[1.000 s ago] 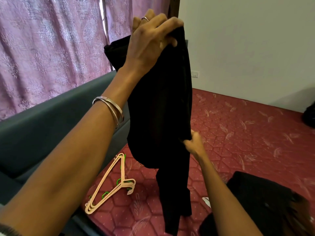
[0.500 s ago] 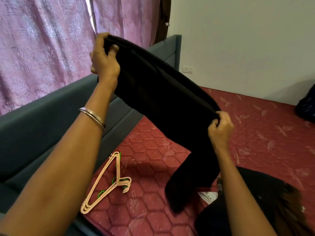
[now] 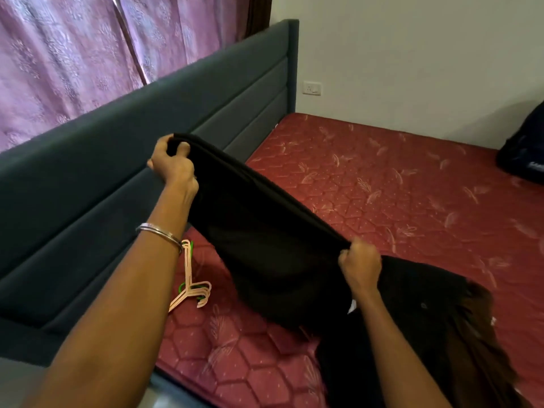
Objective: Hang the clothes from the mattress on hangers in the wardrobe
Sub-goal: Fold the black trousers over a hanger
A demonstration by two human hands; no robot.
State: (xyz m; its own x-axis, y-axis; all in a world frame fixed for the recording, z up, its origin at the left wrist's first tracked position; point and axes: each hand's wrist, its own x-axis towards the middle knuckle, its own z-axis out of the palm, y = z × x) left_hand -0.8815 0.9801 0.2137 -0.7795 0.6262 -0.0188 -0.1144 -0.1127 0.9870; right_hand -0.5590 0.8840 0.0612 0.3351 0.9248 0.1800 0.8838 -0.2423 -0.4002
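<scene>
A black garment (image 3: 265,240) is stretched between both hands above the red mattress (image 3: 397,187). My left hand (image 3: 173,164) grips its upper end near the headboard, and my right hand (image 3: 360,266) grips the fold lower down. The rest of the cloth hangs to the mattress. A stack of pink hangers (image 3: 191,287) with green hooks lies on the mattress below my left forearm. A pile of dark and brown clothes (image 3: 441,334) lies at the lower right.
A dark grey padded headboard (image 3: 117,172) runs along the left, with purple curtains (image 3: 73,54) behind it. A white wall with a socket (image 3: 312,88) stands behind the mattress. A dark bag (image 3: 527,148) sits at the far right edge.
Both hands have lowered the garment from head height toward the mattress, keeping their grip, and the cloth now hangs stretched lower. The view has tilted down.
</scene>
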